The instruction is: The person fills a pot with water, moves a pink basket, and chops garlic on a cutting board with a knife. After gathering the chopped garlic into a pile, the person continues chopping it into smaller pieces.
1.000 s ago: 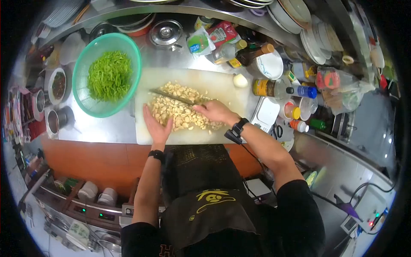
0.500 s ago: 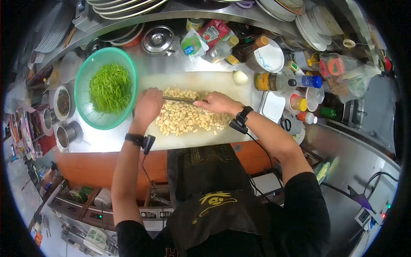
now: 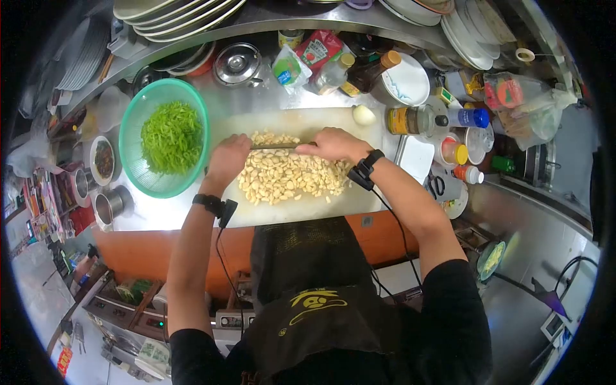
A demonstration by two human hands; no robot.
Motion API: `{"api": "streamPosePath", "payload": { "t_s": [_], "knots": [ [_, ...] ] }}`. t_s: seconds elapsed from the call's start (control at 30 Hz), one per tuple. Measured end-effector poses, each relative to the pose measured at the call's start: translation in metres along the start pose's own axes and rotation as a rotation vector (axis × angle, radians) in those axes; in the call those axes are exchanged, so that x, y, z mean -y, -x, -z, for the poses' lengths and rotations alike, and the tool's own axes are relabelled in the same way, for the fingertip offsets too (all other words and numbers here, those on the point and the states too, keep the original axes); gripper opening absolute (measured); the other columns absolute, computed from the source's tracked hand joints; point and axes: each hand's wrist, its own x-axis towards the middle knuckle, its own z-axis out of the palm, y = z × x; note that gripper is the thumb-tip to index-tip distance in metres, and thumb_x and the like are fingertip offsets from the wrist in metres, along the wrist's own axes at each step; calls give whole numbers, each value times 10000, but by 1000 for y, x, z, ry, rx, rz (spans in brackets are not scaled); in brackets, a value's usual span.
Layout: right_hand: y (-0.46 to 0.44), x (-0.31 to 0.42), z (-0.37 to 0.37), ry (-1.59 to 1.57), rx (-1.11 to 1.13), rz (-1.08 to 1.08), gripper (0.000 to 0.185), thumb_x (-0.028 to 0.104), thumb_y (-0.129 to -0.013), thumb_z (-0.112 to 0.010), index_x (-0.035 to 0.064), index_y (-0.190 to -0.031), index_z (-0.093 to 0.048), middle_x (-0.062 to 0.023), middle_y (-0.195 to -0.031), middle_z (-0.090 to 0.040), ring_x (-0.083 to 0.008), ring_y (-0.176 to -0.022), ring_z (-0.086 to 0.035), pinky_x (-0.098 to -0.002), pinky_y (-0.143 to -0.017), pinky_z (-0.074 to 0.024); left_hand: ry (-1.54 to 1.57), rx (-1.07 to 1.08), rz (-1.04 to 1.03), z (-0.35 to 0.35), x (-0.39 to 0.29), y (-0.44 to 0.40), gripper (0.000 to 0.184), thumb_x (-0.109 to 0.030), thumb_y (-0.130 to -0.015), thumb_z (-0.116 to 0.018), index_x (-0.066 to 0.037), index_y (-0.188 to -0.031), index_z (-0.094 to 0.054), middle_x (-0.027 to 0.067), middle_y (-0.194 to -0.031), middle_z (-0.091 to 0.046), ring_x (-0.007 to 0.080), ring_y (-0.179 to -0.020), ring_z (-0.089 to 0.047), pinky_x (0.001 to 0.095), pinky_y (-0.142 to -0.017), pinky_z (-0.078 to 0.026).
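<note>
A knife (image 3: 274, 146) lies crosswise over a spread of pale pieces that look like garlic (image 3: 282, 178), its spine turned up. My right hand (image 3: 335, 145) is closed around the handle end. At the other end of the blade, my left hand (image 3: 230, 158) has its fingers bent and pressed down on the knife. Smaller chopped bits (image 3: 274, 136) lie on the far side of the blade, while larger pieces are heaped on the near side. All of this rests on a white cutting board (image 3: 321, 208). A round pale bulb (image 3: 363, 115) sits at the board's far right.
A green colander (image 3: 131, 173) with shredded green vegetable (image 3: 170, 138) stands left of the board. Bottles (image 3: 369, 74), jars (image 3: 410, 120) and a white bowl (image 3: 405, 80) line the back and right. A steel pot (image 3: 108, 205) is at the left edge. Plates (image 3: 186, 19) fill the shelf above.
The whole view has shifted slightly. The knife lies a little straighter across the pieces, and both hands remain at its two ends.
</note>
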Motion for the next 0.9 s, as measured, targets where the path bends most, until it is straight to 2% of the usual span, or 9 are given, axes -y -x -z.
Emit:
{"api": "streamPosePath", "payload": {
  "t_s": [0.17, 0.33, 0.47, 0.53, 0.63, 0.8, 0.9],
  "knots": [
    [-10, -36, -20, -43, 1, 35, 791, 749, -1003, -493, 21, -935, -795, -253, -889, -733, -445, -889, -700, -520, -841, -545, -26, 12, -54, 28, -18, -13, 60, -96, -889, -634, -60, -935, -619, 94, -952, -651, 301, -975, -677, 410, -863, -566],
    [4, 20, 18, 113, 14, -16, 817, 760, -1006, -470, 13, -898, -784, -240, -887, -737, -439, -880, -710, -521, -829, -553, 50, 76, -5, -3, 12, -4, 71, -122, -940, -630, -53, -950, -619, 105, -969, -639, 311, -995, -667, 413, -874, -560],
    [10, 44, 15, 86, -18, -65, 834, 762, -1010, -455, 3, -868, -770, -237, -915, -746, -437, -881, -720, -517, -847, -565, 144, 59, -1, -4, 21, 6, 113, -104, -876, -646, -74, -983, -622, 97, -995, -641, 292, -1005, -656, 426, -866, -559],
    [12, 39, -4, 27, -69, -74, 840, 766, -1009, -450, 2, -874, -773, -236, -931, -751, -440, -883, -723, -514, -858, -570, 143, 105, 12, 9, 15, 3, 120, -108, -880, -639, -70, -993, -622, 96, -1016, -643, 297, -1016, -650, 422, -868, -560],
    [3, 2, -25, -32, -10, -29, 844, 757, -1022, -436, -7, -917, -778, -259, -887, -733, -458, -853, -702, -516, -831, -559, 122, 52, -140, 11, 14, -8, 77, -93, -896, -626, -45, -957, -626, 114, -967, -635, 306, -1020, -653, 431, -896, -549],
    [0, -33, -42, -98, -78, 75, 823, 739, -1024, -458, -14, -917, -772, -254, -839, -717, -453, -829, -692, -518, -795, -548, 37, 95, -65, 37, -20, -9, 88, -60, -853, -608, -48, -934, -638, 121, -976, -654, 322, -988, -657, 441, -892, -553],
    [-12, -36, -47, 34, -113, 78, 806, 735, -1016, -478, -7, -910, -774, -236, -841, -722, -440, -829, -699, -515, -790, -552, 140, 88, -27, -2, 0, 3, 84, -70, -873, -612, -41, -948, -634, 126, -985, -662, 330, -990, -657, 436, -887, -554]
  ]
}}
